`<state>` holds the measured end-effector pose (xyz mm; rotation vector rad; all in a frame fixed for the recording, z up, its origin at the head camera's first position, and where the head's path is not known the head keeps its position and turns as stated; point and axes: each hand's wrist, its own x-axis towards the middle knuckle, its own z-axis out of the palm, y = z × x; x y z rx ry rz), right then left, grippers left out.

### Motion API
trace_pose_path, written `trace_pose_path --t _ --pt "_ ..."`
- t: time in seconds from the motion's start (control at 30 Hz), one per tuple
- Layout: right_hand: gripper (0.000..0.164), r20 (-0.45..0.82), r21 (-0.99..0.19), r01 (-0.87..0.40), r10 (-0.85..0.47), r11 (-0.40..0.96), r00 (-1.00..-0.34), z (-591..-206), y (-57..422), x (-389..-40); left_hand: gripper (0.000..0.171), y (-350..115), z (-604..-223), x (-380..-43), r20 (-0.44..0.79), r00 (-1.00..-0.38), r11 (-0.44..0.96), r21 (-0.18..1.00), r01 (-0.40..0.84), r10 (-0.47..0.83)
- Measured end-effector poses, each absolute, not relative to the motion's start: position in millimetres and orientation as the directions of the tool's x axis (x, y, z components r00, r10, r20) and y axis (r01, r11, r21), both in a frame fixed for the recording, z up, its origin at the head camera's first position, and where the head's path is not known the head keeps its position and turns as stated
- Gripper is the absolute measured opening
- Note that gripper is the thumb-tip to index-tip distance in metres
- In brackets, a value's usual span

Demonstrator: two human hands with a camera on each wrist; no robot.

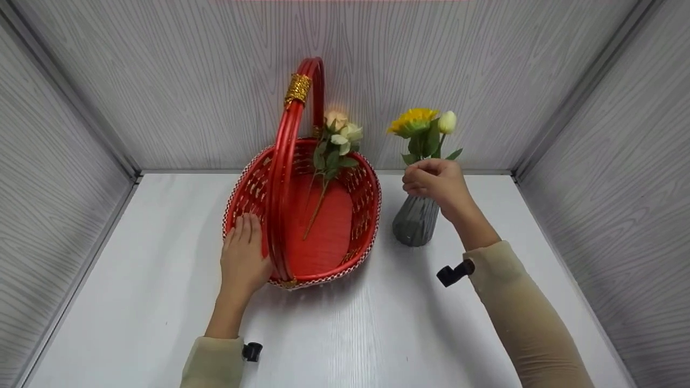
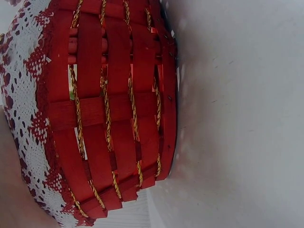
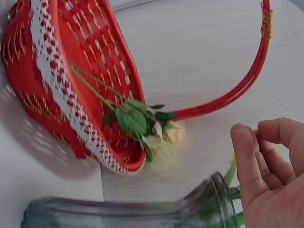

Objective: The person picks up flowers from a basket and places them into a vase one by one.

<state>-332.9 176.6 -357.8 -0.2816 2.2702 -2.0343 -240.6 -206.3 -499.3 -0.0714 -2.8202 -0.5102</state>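
On the table [image 1: 161, 258], basket [image 1: 334, 226] left of vase [image 1: 415, 221]; roses [image 1: 345, 134] inside it, blooms by far-right edge. Left hand [image 1: 243, 258] rests on basket's left side, fingers extended, close together. Right hand [image 1: 439, 183] before vase, fingers curled toward thumb, nothing visible pinched. Sunflower [image 1: 414, 123], tulip [image 1: 447, 123] in vase.

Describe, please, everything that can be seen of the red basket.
The red basket looks woven from flat strips, perhaps wood or bamboo, with gold cords running between them. Lace trim in red and white edges its rim, and a tall arched handle carries gold wrapping near the top. It stands upright on the white table. Pale flowers lean inside, blooms at the far rim, and the left hand rests on the near-left rim.
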Motion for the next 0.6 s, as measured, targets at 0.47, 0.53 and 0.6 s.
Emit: trace_pose_path --t 0.47,0.53,0.6 --pt "0.026 0.082 -0.996 -0.088 -0.246 0.014 -0.966 -378.4 122.3 -327.8 0.076 -205.9 -498.3 -239.5 0.274 -0.962 0.936 0.337 0.1 0.003" --pt "0.023 0.073 -0.997 -0.075 -0.251 -0.003 -0.965 -382.3 115.6 -328.0 0.076 -205.8 -497.9 -239.2 0.275 -0.961 0.936 0.338 0.098 0.001" --pt "0.022 0.057 -0.998 -0.054 -0.256 -0.017 -0.965 -386.2 109.5 -328.3 0.075 -205.1 -497.6 -238.9 0.276 -0.961 0.934 0.343 0.097 -0.001"
